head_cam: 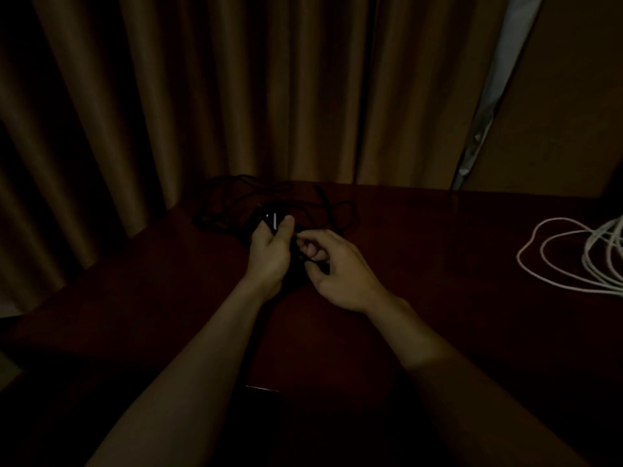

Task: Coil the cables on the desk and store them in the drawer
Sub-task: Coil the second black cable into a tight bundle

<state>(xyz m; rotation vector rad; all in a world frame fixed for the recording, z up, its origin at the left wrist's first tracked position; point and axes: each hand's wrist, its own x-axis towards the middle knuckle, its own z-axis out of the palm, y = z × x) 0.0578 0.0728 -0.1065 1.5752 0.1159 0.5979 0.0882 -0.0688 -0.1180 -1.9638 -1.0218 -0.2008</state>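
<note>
Mid-coil on the black cable (322,195), judging by the grip, with no finished bundle to show. To coil it well, use the left hand (269,256) as a steady anchor and feed even loops into it with the right hand (337,267). Draw slack a little at a time from the tangle lying just beyond the fingertips, and shake out crossings before tightening them into knots. Let the strand roll between the pinching fingers to lay the loops flat. Mind the poor light and the black-on-dark snags; go by feel.

Grips a dark block (271,217) with a small glint, probably the plug end, in the left hand, thumb pressed on top and fingers wrapped round. Pinches a strand of the same cable in the right hand, just beside the left, fingers curled in toward the palm, back of the hand up. Reaches both forearms forward over the desk (438,281), wrists close together, right wrist bent slightly inward.

Leaves the white cable (588,254) loosely looped, well off to the right of the right hand, untouched. Cannot see any drawer. Nothing beyond the tangle but a curtain (236,96).
</note>
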